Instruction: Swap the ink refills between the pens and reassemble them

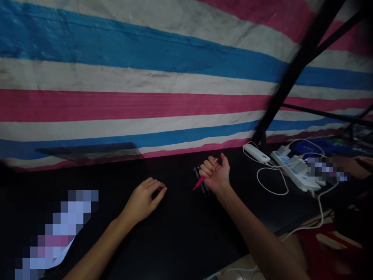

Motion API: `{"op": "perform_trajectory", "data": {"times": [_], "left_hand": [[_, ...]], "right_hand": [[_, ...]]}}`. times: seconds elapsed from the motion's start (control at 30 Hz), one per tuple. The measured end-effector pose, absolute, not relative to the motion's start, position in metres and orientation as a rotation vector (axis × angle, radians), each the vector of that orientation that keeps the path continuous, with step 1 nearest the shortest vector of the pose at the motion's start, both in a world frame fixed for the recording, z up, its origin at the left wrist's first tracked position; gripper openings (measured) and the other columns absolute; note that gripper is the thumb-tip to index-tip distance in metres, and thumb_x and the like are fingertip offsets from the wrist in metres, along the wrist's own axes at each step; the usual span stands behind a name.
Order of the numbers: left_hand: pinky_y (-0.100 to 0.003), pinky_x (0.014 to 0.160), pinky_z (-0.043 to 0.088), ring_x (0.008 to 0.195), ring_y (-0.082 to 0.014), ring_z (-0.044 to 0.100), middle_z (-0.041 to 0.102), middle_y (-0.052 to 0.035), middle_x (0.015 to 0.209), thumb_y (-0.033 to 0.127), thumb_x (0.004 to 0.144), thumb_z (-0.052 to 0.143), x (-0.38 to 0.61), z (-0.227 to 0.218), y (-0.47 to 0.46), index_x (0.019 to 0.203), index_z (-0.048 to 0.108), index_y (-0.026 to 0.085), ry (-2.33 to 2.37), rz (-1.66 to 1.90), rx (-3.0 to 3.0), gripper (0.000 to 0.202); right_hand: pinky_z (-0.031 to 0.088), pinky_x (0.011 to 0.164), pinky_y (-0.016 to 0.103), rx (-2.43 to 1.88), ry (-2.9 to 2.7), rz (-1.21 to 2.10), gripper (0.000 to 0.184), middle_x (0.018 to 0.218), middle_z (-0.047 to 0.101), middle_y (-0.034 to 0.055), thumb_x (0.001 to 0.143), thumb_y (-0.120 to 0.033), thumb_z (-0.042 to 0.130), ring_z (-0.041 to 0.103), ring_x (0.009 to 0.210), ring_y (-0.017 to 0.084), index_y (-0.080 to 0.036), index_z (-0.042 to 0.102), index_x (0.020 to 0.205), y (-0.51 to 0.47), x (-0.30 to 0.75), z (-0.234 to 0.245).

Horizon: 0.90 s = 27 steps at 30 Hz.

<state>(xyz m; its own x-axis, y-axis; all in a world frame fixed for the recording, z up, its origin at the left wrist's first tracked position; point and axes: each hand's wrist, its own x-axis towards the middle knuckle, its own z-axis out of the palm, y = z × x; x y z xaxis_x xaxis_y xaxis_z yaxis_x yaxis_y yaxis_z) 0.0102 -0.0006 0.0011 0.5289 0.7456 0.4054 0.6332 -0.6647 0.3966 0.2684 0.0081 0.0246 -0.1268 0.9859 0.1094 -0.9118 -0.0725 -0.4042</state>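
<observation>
My right hand (pixel 217 175) is turned palm up over the dark table, its fingers curled around a pink pen (pixel 198 182). The pen's tip points down and to the left, and its other end shows near the fingertips. Just behind and under that hand lie several dark pens (pixel 196 174), partly covered by it. My left hand (pixel 148 196) rests palm down on the table to the left, fingers loosely bent with the thumb a little apart. Nothing shows in it.
A white power strip (pixel 297 171) with plugs and cables lies at the right, beside a white elongated device (pixel 256 152). A striped tarp (pixel 145 105) hangs behind the table, with a black frame post (pixel 287 85) at right. Another person's hand (pixel 364 160) shows at the right edge.
</observation>
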Motion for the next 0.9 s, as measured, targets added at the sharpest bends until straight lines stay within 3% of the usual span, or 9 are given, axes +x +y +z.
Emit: {"op": "perform_trajectory", "data": {"times": [0.13, 0.3, 0.47, 0.63, 0.9], "left_hand": [[-0.031, 0.070, 0.044, 0.076, -0.0171, 0.055, 0.062, -0.0026, 0.080, 0.031, 0.089, 0.046, 0.0094, 0.0004, 0.0003, 0.088, 0.062, 0.020, 1.176, 0.823, 2.542, 0.020], [-0.031, 0.070, 0.044, 0.075, -0.0171, 0.056, 0.062, -0.0027, 0.079, 0.030, 0.090, 0.045, 0.0082, -0.0005, 0.0009, 0.087, 0.062, 0.020, 1.172, 0.826, 2.527, 0.021], [-0.030, 0.069, 0.044, 0.075, -0.0169, 0.056, 0.062, -0.0024, 0.078, 0.030, 0.090, 0.045, 0.0077, -0.0012, 0.0021, 0.086, 0.063, 0.020, 1.180, 0.815, 2.519, 0.020], [-0.031, 0.069, 0.044, 0.075, -0.0171, 0.056, 0.062, -0.0021, 0.078, 0.031, 0.090, 0.045, 0.0078, -0.0003, 0.0025, 0.085, 0.062, 0.020, 1.192, 0.798, 2.511, 0.021], [-0.031, 0.068, 0.045, 0.074, -0.0169, 0.057, 0.063, -0.0026, 0.078, 0.031, 0.090, 0.044, 0.0080, -0.0013, 0.0025, 0.085, 0.063, 0.020, 1.168, 0.832, 2.519, 0.022]], "right_hand": [[0.015, 0.038, 0.023, -0.252, -0.435, 1.639, 0.035, 0.045, 0.017, -0.0071, 0.083, -0.034, 0.037, 0.015, 0.038, 0.008, -0.020, 0.024, 0.054, 0.0083, 0.2697, 0.0237], [0.016, 0.038, 0.022, -0.249, -0.475, 1.625, 0.039, 0.046, 0.019, -0.0074, 0.084, -0.044, 0.040, 0.016, 0.039, 0.008, -0.020, 0.028, 0.056, 0.0090, 0.2695, 0.0244], [0.014, 0.038, 0.023, -0.279, -0.495, 1.639, 0.035, 0.045, 0.016, -0.0076, 0.083, -0.034, 0.038, 0.013, 0.038, 0.009, -0.020, 0.026, 0.054, 0.0093, 0.2681, 0.0254], [0.016, 0.037, 0.022, -0.325, -0.483, 1.596, 0.038, 0.046, 0.018, -0.0079, 0.084, -0.043, 0.039, 0.014, 0.039, 0.008, -0.020, 0.028, 0.056, 0.0089, 0.2696, 0.0265], [0.016, 0.037, 0.022, -0.323, -0.549, 1.685, 0.035, 0.044, 0.017, -0.0074, 0.084, -0.032, 0.038, 0.012, 0.038, 0.008, -0.019, 0.027, 0.053, 0.0097, 0.2708, 0.0267]]}}
